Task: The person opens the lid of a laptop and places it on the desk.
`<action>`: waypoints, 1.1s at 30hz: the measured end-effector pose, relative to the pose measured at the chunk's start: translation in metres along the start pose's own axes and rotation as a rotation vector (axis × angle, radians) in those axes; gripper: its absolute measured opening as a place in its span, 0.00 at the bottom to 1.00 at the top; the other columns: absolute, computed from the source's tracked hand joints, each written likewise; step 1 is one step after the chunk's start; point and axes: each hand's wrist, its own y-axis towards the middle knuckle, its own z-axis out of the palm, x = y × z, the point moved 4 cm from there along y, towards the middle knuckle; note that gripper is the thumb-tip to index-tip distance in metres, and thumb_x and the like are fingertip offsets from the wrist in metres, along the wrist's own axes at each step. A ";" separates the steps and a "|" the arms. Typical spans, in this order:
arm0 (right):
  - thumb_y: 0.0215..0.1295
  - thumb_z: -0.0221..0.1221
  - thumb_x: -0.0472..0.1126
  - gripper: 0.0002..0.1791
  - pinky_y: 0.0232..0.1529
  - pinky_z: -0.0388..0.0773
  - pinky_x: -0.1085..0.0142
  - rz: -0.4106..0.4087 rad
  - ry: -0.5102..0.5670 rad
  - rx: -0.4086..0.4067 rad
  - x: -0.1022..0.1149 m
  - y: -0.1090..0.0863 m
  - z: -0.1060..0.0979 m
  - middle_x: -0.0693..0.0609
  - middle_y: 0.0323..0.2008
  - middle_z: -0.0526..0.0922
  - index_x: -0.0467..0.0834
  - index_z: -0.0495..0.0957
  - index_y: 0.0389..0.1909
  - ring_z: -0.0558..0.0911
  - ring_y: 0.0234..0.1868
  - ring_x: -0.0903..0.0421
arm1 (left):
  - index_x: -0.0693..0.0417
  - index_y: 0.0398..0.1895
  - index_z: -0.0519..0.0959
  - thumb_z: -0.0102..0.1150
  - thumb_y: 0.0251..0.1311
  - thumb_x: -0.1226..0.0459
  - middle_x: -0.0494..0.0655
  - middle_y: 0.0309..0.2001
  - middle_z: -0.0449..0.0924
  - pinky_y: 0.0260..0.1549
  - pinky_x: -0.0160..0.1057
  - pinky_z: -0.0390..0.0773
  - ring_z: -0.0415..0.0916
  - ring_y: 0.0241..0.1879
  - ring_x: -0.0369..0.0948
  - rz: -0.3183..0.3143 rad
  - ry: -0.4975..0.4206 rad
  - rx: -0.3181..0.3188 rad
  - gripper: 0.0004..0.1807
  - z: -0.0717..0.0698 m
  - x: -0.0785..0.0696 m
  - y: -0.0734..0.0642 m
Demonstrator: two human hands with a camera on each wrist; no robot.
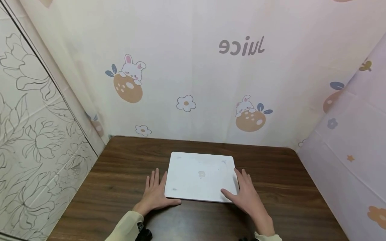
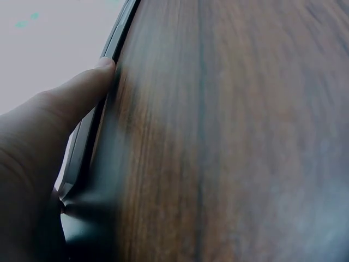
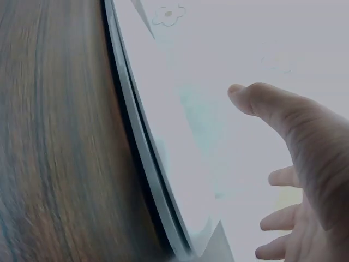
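A closed silver laptop (image 1: pixel 200 185) with a faint apple logo lies flat on the wooden table. At its near left corner is my left hand (image 1: pixel 155 194), fingers spread along the left side. The left wrist view shows that thumb (image 2: pixel 73 95) against the laptop's thin front edge. On the opposite side is my right hand (image 1: pixel 248 195), its fingers straight by the right edge. In the right wrist view its thumb (image 3: pixel 272 103) reaches over the lid; whether it touches the surface I cannot tell.
The brown table (image 1: pixel 126 160) spreads around the laptop, with wood grain running across it. Behind it hangs a pale curtain (image 1: pixel 193 73) printed with rabbits, fruit and flowers. Line-drawn flower fabric (image 1: pixel 39 134) stands on the left, and another printed sheet (image 1: pixel 356 147) on the right.
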 end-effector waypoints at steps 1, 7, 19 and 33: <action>0.58 0.65 0.73 0.60 0.66 0.60 0.25 -0.013 0.013 -0.023 0.002 -0.003 -0.001 0.31 0.81 0.48 0.44 0.53 0.81 0.48 0.79 0.25 | 0.55 0.83 0.52 0.64 0.36 0.19 0.70 0.82 0.35 0.76 0.67 0.35 0.31 0.82 0.64 -0.005 0.009 0.004 0.76 0.000 0.000 0.000; 0.57 0.71 0.66 0.53 0.64 0.68 0.29 -0.161 0.013 -0.144 0.020 -0.009 0.009 0.33 0.78 0.59 0.44 0.64 0.77 0.58 0.77 0.27 | 0.53 0.84 0.50 0.60 0.37 0.17 0.68 0.82 0.34 0.77 0.66 0.35 0.30 0.82 0.63 -0.023 0.052 0.013 0.76 0.000 0.000 0.001; 0.55 0.73 0.65 0.45 0.66 0.72 0.39 -0.251 -0.010 -0.095 0.048 -0.012 0.055 0.39 0.75 0.68 0.50 0.73 0.71 0.65 0.76 0.32 | 0.53 0.83 0.51 0.59 0.38 0.17 0.68 0.82 0.35 0.77 0.66 0.35 0.31 0.82 0.63 -0.020 0.064 0.010 0.75 0.000 0.000 0.000; 0.54 0.75 0.59 0.36 0.66 0.71 0.37 -0.334 -0.048 -0.095 0.063 -0.009 0.069 0.38 0.66 0.78 0.44 0.81 0.61 0.70 0.70 0.29 | 0.56 0.82 0.53 0.62 0.38 0.19 0.70 0.82 0.38 0.76 0.68 0.38 0.34 0.82 0.65 -0.003 0.042 0.000 0.74 -0.001 -0.001 -0.001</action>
